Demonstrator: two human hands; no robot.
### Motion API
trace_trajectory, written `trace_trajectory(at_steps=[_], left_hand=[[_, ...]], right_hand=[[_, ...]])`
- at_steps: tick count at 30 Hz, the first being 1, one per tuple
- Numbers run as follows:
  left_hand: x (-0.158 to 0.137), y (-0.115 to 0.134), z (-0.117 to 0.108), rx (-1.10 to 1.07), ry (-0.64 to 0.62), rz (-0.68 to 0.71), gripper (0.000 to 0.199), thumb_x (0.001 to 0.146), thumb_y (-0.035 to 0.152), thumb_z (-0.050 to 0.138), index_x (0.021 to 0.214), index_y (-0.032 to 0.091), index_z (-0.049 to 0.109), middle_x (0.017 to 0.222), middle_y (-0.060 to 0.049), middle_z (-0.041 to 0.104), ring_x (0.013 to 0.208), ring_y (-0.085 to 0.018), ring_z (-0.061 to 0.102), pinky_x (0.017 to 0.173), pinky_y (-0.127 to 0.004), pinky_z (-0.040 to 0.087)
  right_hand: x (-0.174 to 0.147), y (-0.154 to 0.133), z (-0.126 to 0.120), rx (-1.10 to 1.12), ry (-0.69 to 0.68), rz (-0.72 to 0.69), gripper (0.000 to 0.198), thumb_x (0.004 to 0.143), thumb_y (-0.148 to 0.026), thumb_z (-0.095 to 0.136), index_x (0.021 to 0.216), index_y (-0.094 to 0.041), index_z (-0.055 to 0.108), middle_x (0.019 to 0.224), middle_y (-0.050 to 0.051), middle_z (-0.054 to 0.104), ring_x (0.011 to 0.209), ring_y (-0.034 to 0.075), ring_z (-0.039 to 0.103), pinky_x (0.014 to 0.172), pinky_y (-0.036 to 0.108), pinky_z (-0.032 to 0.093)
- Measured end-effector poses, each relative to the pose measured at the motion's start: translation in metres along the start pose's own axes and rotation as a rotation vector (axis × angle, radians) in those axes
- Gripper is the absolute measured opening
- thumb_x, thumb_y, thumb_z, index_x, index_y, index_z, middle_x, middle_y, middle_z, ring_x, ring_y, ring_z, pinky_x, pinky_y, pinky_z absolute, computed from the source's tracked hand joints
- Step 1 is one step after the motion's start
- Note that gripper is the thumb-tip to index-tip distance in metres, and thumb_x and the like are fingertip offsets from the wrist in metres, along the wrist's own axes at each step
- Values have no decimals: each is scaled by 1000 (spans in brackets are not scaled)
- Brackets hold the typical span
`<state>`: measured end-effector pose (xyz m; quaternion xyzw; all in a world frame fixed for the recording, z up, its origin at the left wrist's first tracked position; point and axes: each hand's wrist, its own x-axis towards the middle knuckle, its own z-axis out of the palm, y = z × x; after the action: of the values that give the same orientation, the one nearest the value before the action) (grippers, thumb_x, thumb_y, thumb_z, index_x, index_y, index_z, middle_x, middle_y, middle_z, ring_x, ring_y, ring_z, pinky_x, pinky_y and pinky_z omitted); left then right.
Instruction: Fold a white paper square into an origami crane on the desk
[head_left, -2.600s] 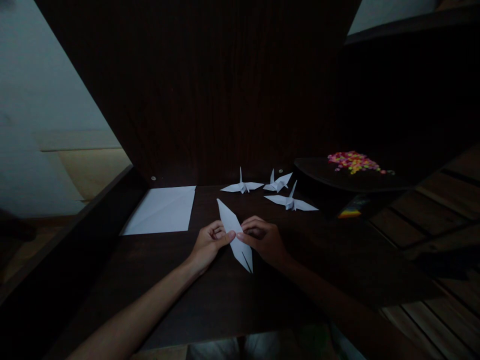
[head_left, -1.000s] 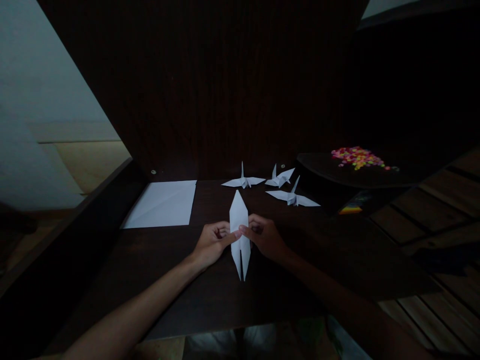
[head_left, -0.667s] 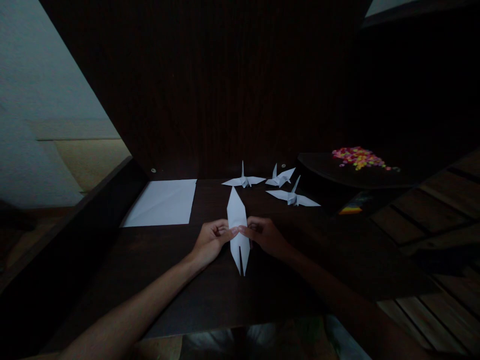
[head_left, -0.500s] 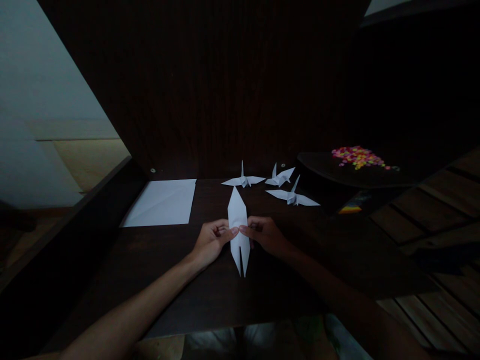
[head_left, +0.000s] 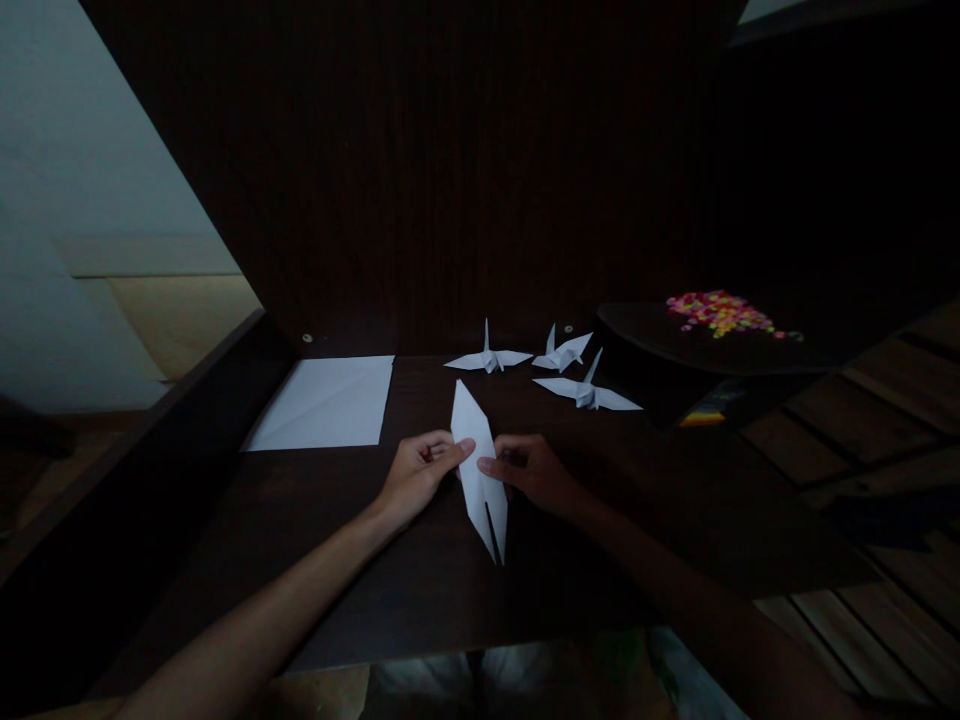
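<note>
A long white folded paper (head_left: 478, 485) is held between both hands above the dark tabletop. Its upper end is a single point, and its lower end splits into two narrow tips. My left hand (head_left: 420, 473) pinches its left edge, thumb on top and fingers partly hidden behind. From the right side my right hand (head_left: 536, 472) grips it too, thumb lying on the face. Beyond the hands stand three white paper cranes: one crane (head_left: 489, 361) straight ahead, another crane (head_left: 562, 354) farther right and a nearer crane (head_left: 587, 394) with wings spread.
White sheet paper (head_left: 322, 405) lies at the back left of the dark table (head_left: 315, 530). A raised side board (head_left: 150, 450) runs along the left. On a dark shelf (head_left: 637, 335) at the right is a pile of small colourful pieces (head_left: 724, 313).
The folded paper has tilted, its top point leaning left and its split end swinging right. My left thumb has slid slightly up along it. Both hands still hold it.
</note>
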<state>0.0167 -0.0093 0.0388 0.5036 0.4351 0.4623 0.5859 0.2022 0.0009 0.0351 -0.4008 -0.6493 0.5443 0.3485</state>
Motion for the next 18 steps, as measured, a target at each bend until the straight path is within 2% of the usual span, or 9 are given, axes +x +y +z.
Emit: trace_trajectory(at_steps=[3, 9, 13, 18], left_hand=[[-1, 4, -1, 9, 3, 4, 36, 68, 46, 78, 64, 13, 65, 61, -1, 64, 57, -11, 56, 57, -22, 41], [-4, 8, -1, 94, -31, 31, 36, 66, 45, 79, 61, 13, 64, 58, -1, 62, 54, -11, 52, 52, -21, 37], [-6, 8, 2, 99, -125, 10, 34, 68, 45, 78, 63, 14, 66, 59, 0, 61, 54, -11, 51, 53, -22, 37], [-4, 3, 3, 103, -111, 3, 36, 73, 48, 72, 58, 15, 66, 55, 0, 61, 53, -12, 52, 54, -22, 38]], right_hand=[[0, 1, 1, 2, -5, 14, 41, 76, -55, 66, 64, -18, 55, 51, -5, 50, 42, 8, 47, 41, 20, 34], [1, -2, 5, -3, 82, -10, 46, 80, -60, 58, 60, -19, 48, 49, -6, 43, 41, 8, 42, 38, 21, 30], [0, -2, 4, 26, 132, -45, 50, 78, -61, 59, 56, -19, 45, 51, -5, 42, 46, 9, 40, 41, 21, 31], [0, 1, 3, 22, 113, -53, 50, 77, -60, 60, 53, -19, 44, 50, -5, 39, 48, 9, 37, 44, 22, 30]])
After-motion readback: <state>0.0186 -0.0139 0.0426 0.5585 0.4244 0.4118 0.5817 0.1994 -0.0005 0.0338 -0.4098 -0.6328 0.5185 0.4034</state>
